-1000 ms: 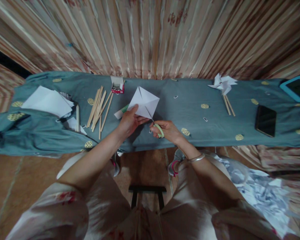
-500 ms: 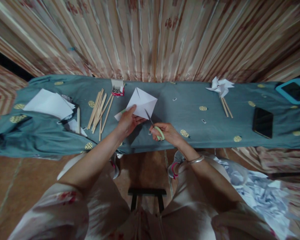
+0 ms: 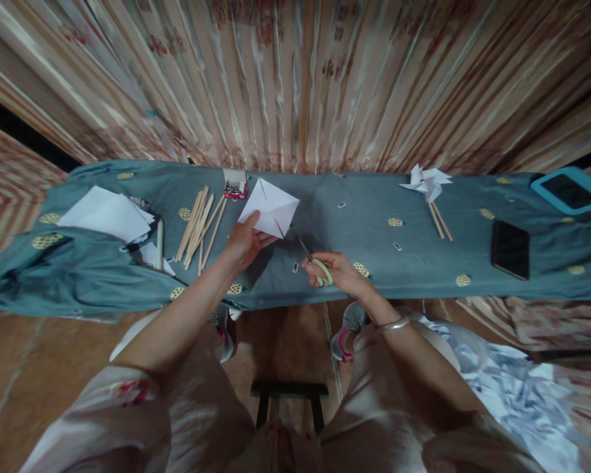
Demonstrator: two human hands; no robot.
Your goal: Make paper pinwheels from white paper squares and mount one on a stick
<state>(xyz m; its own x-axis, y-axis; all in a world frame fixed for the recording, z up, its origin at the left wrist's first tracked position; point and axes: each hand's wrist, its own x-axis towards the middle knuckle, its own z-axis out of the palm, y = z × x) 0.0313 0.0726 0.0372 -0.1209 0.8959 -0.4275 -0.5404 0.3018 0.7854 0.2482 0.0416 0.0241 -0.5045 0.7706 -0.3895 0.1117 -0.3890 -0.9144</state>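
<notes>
A square of white paper (image 3: pixel 270 205) is gripped in my left hand (image 3: pixel 247 243), thumb on top and fingers beneath. Slits run inward from its upper and lower corners. My right hand (image 3: pixel 335 271) holds scissors (image 3: pixel 321 272) by their pale green handles. Their blades point up and left, just off the paper's right side and apart from it. To the left of my left hand lie several wooden sticks (image 3: pixel 197 220). Behind them stands a small red-and-white box (image 3: pixel 235 186) of metal pins or tacks, too small to tell which.
A paper pinwheel (image 3: pixel 426 182) on sticks, a black phone (image 3: pixel 510 249) and a blue-framed tablet (image 3: pixel 571 190) lie to the right. White sheets (image 3: pixel 106 213) are stacked at the left on the green tablecloth (image 3: pixel 354 197). A striped curtain (image 3: pixel 295 85) hangs behind.
The scissors have come out of the paper's lower edge and moved slightly right and down, leaving a slit there. My left hand has shifted a little left with the paper.
</notes>
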